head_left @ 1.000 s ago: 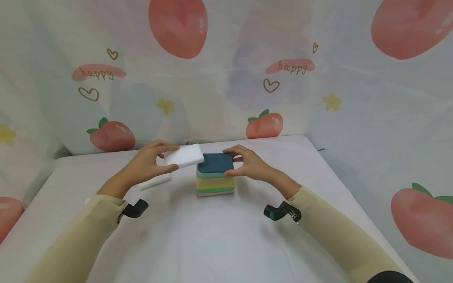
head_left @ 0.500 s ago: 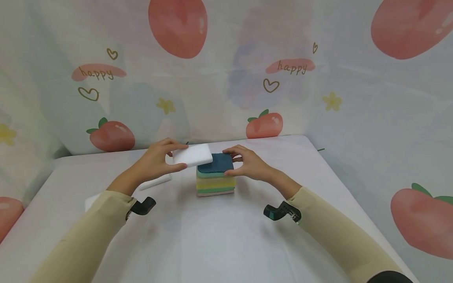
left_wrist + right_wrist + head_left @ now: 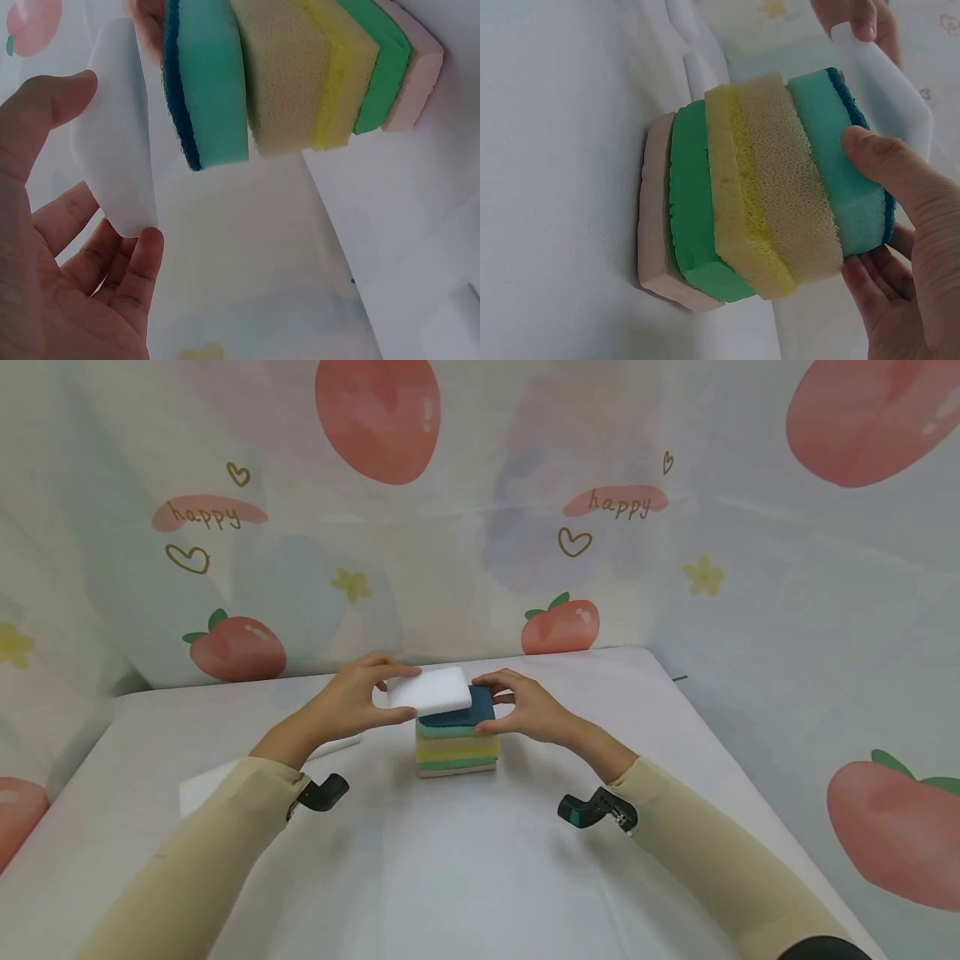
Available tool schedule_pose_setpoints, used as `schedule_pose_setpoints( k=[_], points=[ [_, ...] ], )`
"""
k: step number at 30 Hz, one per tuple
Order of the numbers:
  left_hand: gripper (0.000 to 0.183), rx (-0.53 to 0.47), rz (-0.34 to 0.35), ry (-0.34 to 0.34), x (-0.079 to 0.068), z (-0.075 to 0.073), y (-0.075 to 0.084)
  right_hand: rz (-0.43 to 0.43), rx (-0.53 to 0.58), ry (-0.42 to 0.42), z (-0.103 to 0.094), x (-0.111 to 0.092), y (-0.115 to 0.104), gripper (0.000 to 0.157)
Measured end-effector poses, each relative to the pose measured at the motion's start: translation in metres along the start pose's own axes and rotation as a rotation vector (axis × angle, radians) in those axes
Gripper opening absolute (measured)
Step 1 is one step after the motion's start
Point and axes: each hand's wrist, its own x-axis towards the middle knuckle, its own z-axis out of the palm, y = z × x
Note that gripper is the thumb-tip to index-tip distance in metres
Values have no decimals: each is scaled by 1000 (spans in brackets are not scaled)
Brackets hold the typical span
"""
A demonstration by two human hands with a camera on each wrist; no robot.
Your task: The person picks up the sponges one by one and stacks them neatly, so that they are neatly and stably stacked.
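Note:
Between the thumb and fingers of my left hand (image 3: 348,706) is a white sponge block (image 3: 433,692), tilted and overlapping the left part of the stack in the head view. The left wrist view shows a gap between this block (image 3: 120,142) and the stack. The stack of sponges rises from the table: pink (image 3: 658,225) lowest, then green (image 3: 694,195), a beige-and-yellow part (image 3: 784,180), and a teal sponge (image 3: 832,161) with a dark blue scouring face on top. My right hand (image 3: 532,710) holds the teal sponge, thumb on one edge and fingers on the opposite one.
More white blocks lie on the white-covered table (image 3: 465,868) at left: one (image 3: 201,789) partly behind the left sleeve, another (image 3: 337,746) behind the left wrist. A patterned cloth backdrop (image 3: 450,568) stands along the table's back edge.
The left hand has carried the white sponge block rightward, from beside the stack to over its top left part. The right hand and the stack have stayed in place.

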Motion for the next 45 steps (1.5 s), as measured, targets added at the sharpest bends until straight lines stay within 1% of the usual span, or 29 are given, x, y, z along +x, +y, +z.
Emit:
schedule_pose_setpoints(
  k=[6, 12, 20, 31, 45],
  points=[
    [61, -10, -1, -18, 5, 5, 6, 2, 24, 2, 0, 0, 0, 73],
    [61, -11, 20, -20, 9, 9, 8, 9, 29, 9, 1, -1, -1, 74],
    [60, -9, 23, -43, 15, 13, 13, 27, 74, 5, 1, -1, -1, 73],
    [60, -47, 35, -48, 20, 20, 14, 42, 135, -1, 0, -1, -1, 75],
    [58, -40, 39, -64, 25, 24, 13, 55, 132, 2, 0, -2, 0, 74]
  ],
)
